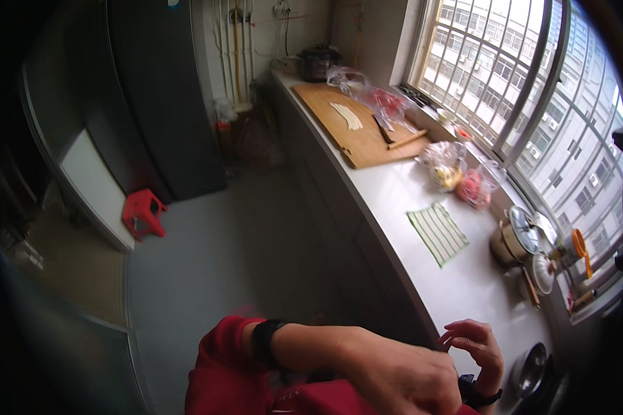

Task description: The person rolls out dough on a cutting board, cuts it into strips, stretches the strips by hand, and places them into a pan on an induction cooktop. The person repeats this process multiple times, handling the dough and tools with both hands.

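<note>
My left hand (412,381) crosses in front of my red top, its back towards me and its fingers curled down out of sight. It is beside my right wrist, and whether it grips the sleeve or band there is hidden. My right hand (475,342) is raised at the counter's front edge, fingers bent and slightly apart, with nothing visible in it. A dark band (265,342) circles my left forearm, and a black band (480,394) sits on my right wrist. Near my right hand, a metal bowl (530,371) rests on the white counter (394,207).
A striped cloth (438,233) lies mid-counter, with a lidded pot (514,238) by the window. Farther off, a wooden board (322,111) holds dough strips (347,115), a knife (382,128) and a rolling pin (407,140). Plastic bags (475,187) sit nearby. A red stool (144,212) stands on the floor.
</note>
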The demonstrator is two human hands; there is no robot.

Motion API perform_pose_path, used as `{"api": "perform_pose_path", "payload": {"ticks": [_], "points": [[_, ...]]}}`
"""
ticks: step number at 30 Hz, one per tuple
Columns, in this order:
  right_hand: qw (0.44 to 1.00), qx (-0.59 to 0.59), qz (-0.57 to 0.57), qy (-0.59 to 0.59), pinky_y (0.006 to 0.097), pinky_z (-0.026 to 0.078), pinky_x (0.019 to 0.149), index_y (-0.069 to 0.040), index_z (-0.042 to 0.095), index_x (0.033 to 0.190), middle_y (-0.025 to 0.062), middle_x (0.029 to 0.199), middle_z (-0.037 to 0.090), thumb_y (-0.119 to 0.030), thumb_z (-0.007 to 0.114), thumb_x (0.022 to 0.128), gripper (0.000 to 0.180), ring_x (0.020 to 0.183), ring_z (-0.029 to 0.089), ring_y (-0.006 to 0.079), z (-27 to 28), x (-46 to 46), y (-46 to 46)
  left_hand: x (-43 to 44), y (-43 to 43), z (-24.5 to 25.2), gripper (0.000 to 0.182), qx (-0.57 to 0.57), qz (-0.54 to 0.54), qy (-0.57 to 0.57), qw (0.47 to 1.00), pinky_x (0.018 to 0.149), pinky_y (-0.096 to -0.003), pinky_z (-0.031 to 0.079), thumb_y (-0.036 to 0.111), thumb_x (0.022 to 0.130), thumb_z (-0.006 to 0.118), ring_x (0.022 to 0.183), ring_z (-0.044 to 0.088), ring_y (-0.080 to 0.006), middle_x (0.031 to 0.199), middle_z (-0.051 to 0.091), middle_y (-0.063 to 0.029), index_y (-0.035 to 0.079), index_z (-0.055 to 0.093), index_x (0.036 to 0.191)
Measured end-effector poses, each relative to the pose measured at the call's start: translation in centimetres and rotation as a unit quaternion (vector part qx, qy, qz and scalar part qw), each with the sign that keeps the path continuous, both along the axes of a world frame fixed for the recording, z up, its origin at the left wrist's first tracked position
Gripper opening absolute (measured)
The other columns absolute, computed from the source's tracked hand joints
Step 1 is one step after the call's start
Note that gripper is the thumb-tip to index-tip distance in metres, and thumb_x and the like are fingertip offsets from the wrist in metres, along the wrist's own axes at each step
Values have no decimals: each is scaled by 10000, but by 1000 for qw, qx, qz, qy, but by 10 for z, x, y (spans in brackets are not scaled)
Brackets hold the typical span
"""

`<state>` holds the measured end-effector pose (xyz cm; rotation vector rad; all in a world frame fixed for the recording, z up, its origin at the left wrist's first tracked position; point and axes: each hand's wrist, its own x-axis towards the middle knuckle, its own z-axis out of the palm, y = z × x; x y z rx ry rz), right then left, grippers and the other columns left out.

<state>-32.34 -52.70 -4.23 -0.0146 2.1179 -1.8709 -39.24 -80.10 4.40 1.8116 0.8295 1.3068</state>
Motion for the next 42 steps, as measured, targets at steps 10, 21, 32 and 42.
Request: {"api": "perform_pose_path", "payload": {"ticks": [10,21,32,42], "points": [[988,-118,-94,-27,298,525,673,80,555,1063,150,882,655,-93,593,856,272,707,649,197,-70,-373,-77,-409,-142,-49,257,-445,449,58,773,718,-253,503,212,897,560,821,624,-116,919,664,-56,4,615,1037],[970,-11,-241,-21,296,523,573,68,505,1117,135,849,637,-89,515,867,295,663,639,204,-156,-734,-139,-816,-238,-137,245,-455,481,70,746,660,-249,510,224,901,564,773,615,-121,884,650,-72,4,608,1000],[767,371,-499,-159,387,495,719,-25,658,792,171,817,666,-238,689,732,224,811,643,295,-211,-907,-157,-1019,-142,-190,160,-373,355,4,857,644,-220,486,109,904,537,758,595,-101,856,627,-56,-18,580,992],[777,340,-529,40,352,457,625,5,534,773,143,753,612,-42,618,756,98,677,581,276,-169,-927,-166,-1083,-36,-212,181,-244,315,152,905,704,-271,506,91,853,594,803,617,-158,888,643,-76,-13,598,1001]]}}
